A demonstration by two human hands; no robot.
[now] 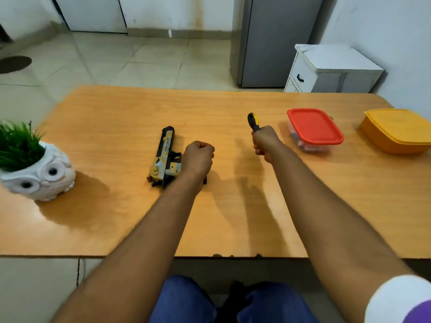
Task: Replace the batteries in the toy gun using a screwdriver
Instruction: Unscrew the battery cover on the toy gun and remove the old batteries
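Note:
A yellow and black toy gun point(166, 157) lies flat on the wooden table point(116, 127), barrel pointing away from me. My left hand point(198, 159) is curled into a fist just right of the gun's body. Its heel and wrist lie over the grip, whose black end shows under the wrist. I see nothing inside the fist. My right hand point(264, 143) is raised above the table to the right and grips a screwdriver point(253, 121) by its black and yellow handle. The handle's end sticks up out of the hand, and the shaft and tip are hidden. The right hand is blurred.
A clear box with a red lid point(313, 127) sits just right of my right hand, with an orange lidded box point(398, 131) beyond it. A white owl planter point(39, 176) with green grass stands at the table's left edge. A white cabinet point(331, 68) stands behind the table.

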